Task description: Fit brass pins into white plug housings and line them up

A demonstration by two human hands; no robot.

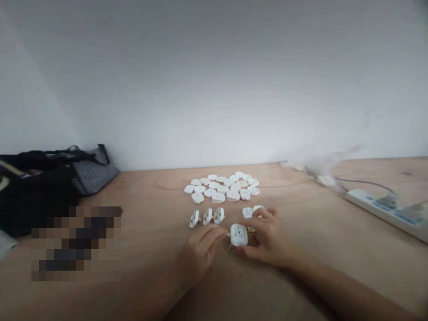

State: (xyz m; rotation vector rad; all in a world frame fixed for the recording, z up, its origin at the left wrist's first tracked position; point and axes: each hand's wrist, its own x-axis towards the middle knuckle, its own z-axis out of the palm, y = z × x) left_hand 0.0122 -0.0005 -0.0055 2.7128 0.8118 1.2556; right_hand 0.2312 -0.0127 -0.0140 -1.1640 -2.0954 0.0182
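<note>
White plug [238, 235] pinched between closed left grip [199, 254] and right grip [267, 238]; its markings [238, 232] too small to read.

I had my left hand [200, 254] low and angled inward, its fingers [216, 235] reaching right toward my right hand [267, 238], which arched opposite with fingers curled. My left forearm [133, 294] and right forearm [337, 285] ran in from the lower corners.
</note>
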